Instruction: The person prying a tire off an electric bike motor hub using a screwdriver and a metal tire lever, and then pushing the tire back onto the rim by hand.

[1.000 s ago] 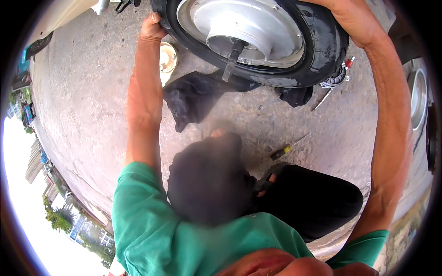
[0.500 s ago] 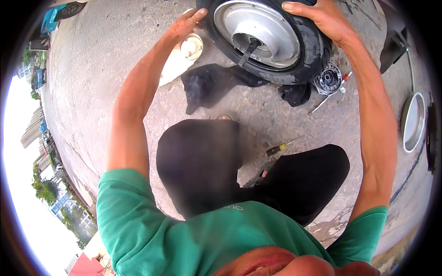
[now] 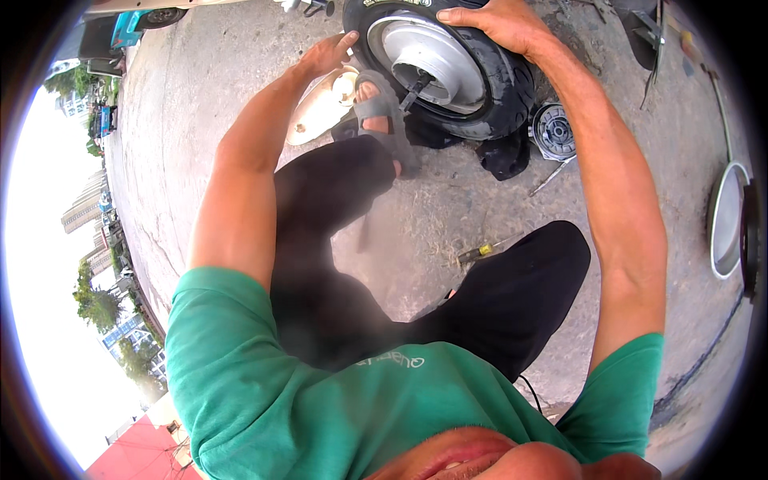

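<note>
Wheel [image 3: 442, 70] is btwn L hand [image 3: 326, 54] & R hand [image 3: 502, 26].

Bright daylight fills the scene; the sky [image 3: 40, 240] at left burns out to white. A hazy smear softens the left leg of the black trousers [image 3: 316, 304], and edges bend toward the dark round rim.

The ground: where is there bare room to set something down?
Bare patches lie between the screwdriver and black cloth, and between the right arm and silvery rim. It's crowded around the wheel: sandalled foot, cream piece, round metal part, left hand, right hand.
</note>
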`<state>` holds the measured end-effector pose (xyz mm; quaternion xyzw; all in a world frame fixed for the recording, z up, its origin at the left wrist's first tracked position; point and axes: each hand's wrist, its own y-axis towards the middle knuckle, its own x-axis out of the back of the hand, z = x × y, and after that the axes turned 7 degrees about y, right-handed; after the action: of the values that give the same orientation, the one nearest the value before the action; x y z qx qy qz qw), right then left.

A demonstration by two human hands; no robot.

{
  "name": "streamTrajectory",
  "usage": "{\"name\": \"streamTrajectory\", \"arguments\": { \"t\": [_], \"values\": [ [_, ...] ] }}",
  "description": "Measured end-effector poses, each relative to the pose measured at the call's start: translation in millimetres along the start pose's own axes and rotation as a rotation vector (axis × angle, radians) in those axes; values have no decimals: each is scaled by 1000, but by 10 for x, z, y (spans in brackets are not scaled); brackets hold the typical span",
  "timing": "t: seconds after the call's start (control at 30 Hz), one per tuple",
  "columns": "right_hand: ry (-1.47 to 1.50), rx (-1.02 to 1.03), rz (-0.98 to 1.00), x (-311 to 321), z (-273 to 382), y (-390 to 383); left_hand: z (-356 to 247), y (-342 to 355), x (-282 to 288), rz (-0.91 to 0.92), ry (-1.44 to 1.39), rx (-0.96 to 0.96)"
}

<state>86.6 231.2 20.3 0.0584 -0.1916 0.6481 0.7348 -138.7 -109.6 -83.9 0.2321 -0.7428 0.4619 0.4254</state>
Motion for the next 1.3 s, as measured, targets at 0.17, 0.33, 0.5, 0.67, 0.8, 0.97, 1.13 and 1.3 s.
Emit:
{"name": "streamTrajectory", "arguments": {
  "t": [0.17,0.33,0.5,0.67,0.8,0.97,1.13,1.3],
  "values": [
    [-65,11,-141,-37,-235,158,-13,238,37,41,70,-54],
    [35,-25,59,28,-28,87,205,42,-148,-9,-189,18],
    [33,11,13,20,-171,152,-205,-339,-167,62,175,54],
    [103,33,44,53,-212,119,-1246,-1445,-794,598,318,-512],
    [140,22,35,-20,-96,154,-1918,-1745,-1864,1065,428,-602],
    [251,22,50,-159,-195,215,-2067,-2176,-3172,743,283,-433],
    [120,-9,1,-23,-184,142,-2193,-2514,-3484,673,232,-472],
    [45,-44,5,-66,55,45,-2015,-2811,-3705,626,210,-445]
  ]
}}
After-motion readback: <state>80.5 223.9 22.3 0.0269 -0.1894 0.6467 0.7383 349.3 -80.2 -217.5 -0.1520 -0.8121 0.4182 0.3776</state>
